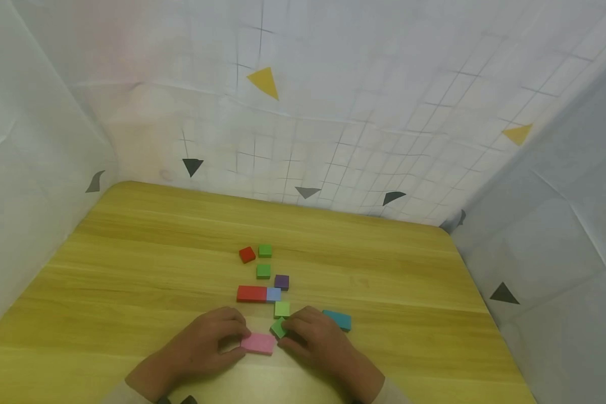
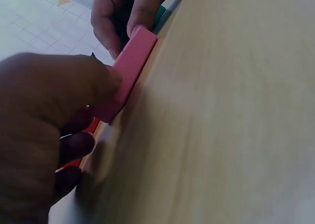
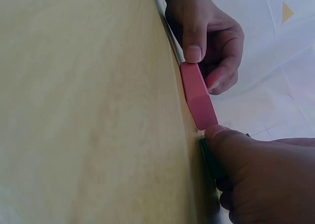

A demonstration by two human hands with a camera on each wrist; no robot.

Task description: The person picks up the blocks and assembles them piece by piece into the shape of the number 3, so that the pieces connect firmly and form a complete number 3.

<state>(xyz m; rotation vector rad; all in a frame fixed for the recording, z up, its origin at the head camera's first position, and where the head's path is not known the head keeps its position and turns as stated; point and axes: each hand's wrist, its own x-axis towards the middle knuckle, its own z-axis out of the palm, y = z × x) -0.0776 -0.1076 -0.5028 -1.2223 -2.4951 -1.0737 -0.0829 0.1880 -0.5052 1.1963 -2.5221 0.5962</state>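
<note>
In the head view, a pink rectangular block lies on the table, its left end pinched between the thumb and forefinger of my left hand. My right hand holds a green square block, which sits turned at an angle by the pink block's right end. Seen from the right wrist, the right thumb tip is close to the end of the pink block, with the dark green block beside that thumb; the fingers partly hide it. A light green block lies just beyond the turned one.
Farther up are a long red block against a light blue block, a purple block, two green blocks and a small red block. A teal block lies beyond the right hand. White patterned sheets surround the wooden table.
</note>
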